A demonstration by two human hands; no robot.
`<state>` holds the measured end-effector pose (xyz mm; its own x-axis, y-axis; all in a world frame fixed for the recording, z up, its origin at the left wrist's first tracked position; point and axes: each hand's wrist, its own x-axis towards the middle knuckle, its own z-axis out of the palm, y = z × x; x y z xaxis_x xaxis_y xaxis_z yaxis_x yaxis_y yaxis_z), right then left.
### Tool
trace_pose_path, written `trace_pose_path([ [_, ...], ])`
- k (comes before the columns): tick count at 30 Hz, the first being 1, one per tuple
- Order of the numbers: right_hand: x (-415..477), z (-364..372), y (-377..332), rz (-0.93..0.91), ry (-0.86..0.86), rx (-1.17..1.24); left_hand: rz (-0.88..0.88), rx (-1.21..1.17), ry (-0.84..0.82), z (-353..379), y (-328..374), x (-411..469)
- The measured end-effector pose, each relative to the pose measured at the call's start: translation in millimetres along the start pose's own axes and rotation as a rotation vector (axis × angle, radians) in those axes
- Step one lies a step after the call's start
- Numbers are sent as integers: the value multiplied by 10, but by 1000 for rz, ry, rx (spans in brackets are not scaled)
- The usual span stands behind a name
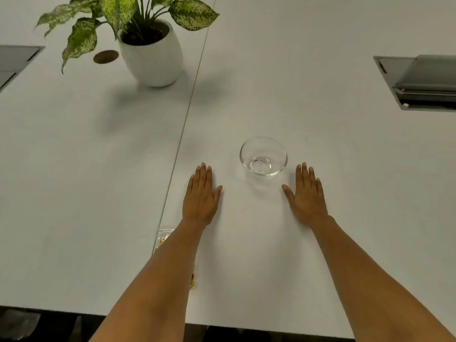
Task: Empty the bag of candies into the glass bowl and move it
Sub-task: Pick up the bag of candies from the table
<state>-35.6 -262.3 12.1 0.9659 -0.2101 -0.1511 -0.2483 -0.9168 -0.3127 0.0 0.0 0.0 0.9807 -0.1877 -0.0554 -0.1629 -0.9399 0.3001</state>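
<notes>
A small clear glass bowl [263, 157] stands on the white table [246, 107], with nothing visible inside it. My left hand [201, 197] lies flat, palm down, to the bowl's lower left. My right hand [307, 196] lies flat just right of and below the bowl. Neither hand touches the bowl or holds anything. A clear plastic bag of gold-wrapped candies [164, 236] lies on the table under my left forearm, which hides most of it; a corner shows near the front edge.
A potted plant in a white pot [153, 55] stands at the back left. Grey recessed cable boxes sit at the far left [14, 60] and at the right [424, 82]. A seam [190, 112] runs down the table. The front edge [246, 328] is close.
</notes>
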Motion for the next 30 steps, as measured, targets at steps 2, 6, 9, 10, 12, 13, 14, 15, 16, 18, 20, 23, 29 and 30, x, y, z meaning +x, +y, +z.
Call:
trace_pose_path([
  [2,-5,14,-12,11,-24,-3,-8,2,-10,20,-33,-16],
  [6,-23,69,-31,22,-55,-10,-5,-31,-23,93,-66,-48],
  [9,-13,56,-34,27,-54,-16,-5,-38,-14,97,-75,-30],
  [10,-14,57,-40,28,-60,-21,-6,-34,-20,97,-77,-32],
  [12,-18,54,-46,29,-67,-20,-5,-38,-27,90,-71,-35],
  [13,-17,51,-45,28,-69,-24,-5,-40,-32,84,-75,-32],
  [14,-15,45,-43,28,-70,-29,-6,-41,-37,76,-79,-25],
  [15,-17,40,-40,28,-71,-35,-4,-39,-42,71,-82,-22],
  [16,-14,41,-34,26,-70,-35,-3,-42,-45,68,-88,-17],
  [18,-13,35,-30,22,-71,-39,2,-37,-65,56,-96,-10],
  [20,-11,38,-29,17,-67,-40,5,-35,-77,46,-104,-2],
  [23,-16,41,-26,14,-68,-36,4,-35,-75,35,-106,-5],
  [29,-48,36,-31,10,-79,-49,17,-41,-74,32,-132,-48],
  [30,-58,29,-37,8,-79,-50,20,-42,-77,27,-137,-56],
])
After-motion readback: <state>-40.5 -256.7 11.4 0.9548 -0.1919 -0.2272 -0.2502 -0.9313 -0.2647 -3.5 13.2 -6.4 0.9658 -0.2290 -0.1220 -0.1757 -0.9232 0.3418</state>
